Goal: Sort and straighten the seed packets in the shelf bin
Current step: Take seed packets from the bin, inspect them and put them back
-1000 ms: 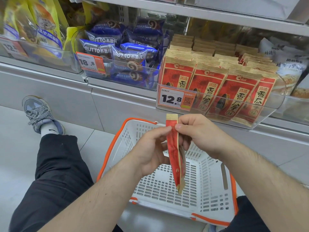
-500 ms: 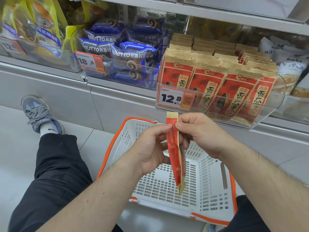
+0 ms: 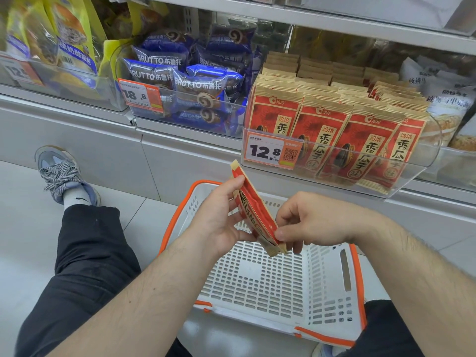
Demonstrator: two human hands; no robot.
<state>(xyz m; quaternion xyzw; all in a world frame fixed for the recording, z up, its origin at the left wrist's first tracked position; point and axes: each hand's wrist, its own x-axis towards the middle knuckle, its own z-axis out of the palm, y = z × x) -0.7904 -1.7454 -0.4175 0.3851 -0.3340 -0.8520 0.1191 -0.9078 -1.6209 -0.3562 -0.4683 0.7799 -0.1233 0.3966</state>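
Both hands hold one red seed packet (image 3: 257, 215) in the air above the white basket (image 3: 270, 279), below and left of the clear shelf bin (image 3: 412, 173). The left hand (image 3: 219, 217) grips its upper half, thumb on the near face, fingers behind. The right hand (image 3: 309, 220) pinches the lower end between thumb and fingertips. The packet shows edge-on, its long axis tilted, top toward the upper left, bottom toward the lower right. The bin's packets (image 3: 355, 140) stand upright in rows, faces forward, up and to the right. The right hand is nearer the bin, so returning the packet likely means turning it upright and face-out first.
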